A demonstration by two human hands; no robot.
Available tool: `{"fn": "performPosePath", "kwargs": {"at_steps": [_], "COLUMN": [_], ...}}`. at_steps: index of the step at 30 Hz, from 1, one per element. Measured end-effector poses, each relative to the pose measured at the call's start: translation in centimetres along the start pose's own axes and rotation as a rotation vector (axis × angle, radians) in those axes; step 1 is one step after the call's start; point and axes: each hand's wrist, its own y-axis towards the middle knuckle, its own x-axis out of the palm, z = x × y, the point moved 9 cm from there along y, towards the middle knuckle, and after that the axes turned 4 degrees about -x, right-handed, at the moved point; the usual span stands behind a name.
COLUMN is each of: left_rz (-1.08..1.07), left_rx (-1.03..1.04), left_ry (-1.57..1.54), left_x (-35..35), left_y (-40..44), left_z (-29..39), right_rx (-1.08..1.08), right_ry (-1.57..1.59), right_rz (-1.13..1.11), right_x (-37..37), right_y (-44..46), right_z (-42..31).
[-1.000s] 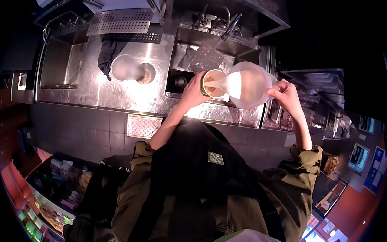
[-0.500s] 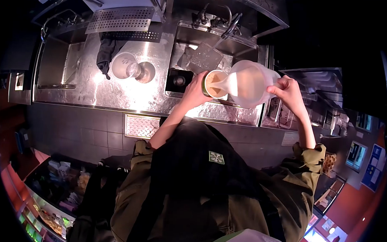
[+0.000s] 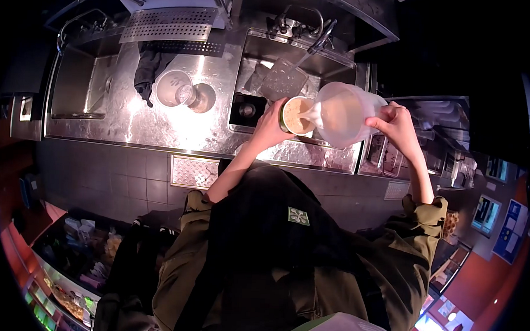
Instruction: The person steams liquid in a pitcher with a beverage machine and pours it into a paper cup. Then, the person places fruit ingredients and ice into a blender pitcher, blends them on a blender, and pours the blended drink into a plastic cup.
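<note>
Cloth [image 3: 147, 74] and clear container [image 3: 169, 87] are placed on desk [image 3: 117, 131] beside sink [image 3: 258, 47]. Cup [image 3: 296, 115], above sink, is clasped in grip of left hand [image 3: 270, 129]; tilted pitcher [image 3: 344, 117], spout over cup, is pinched by right hand [image 3: 396, 124].

The cup [image 3: 283, 120] is coloured green outside; tan is shown by its drink [image 3: 294, 115], cloudy white by the pitcher [image 3: 364, 105] beside it.
</note>
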Motion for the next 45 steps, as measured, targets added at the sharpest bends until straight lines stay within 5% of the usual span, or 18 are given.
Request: {"fn": "performPosePath", "kwargs": {"at_steps": [34, 45], "left_rz": [0.035, 0.085], "left_rx": [0.004, 0.084], "left_ry": [-0.012, -0.087], "left_x": [0.6, -2.0], "left_y": [-0.2, 0.0], "left_z": [-0.6, 0.8], "right_rx": [-0.14, 0.115], "right_ry": [-0.225, 0.866], "right_rz": [0.04, 0.139], "right_x": [-1.2, 5.5], "right_y": [0.7, -2.7], "right_z": [-5.1, 9.7]}}
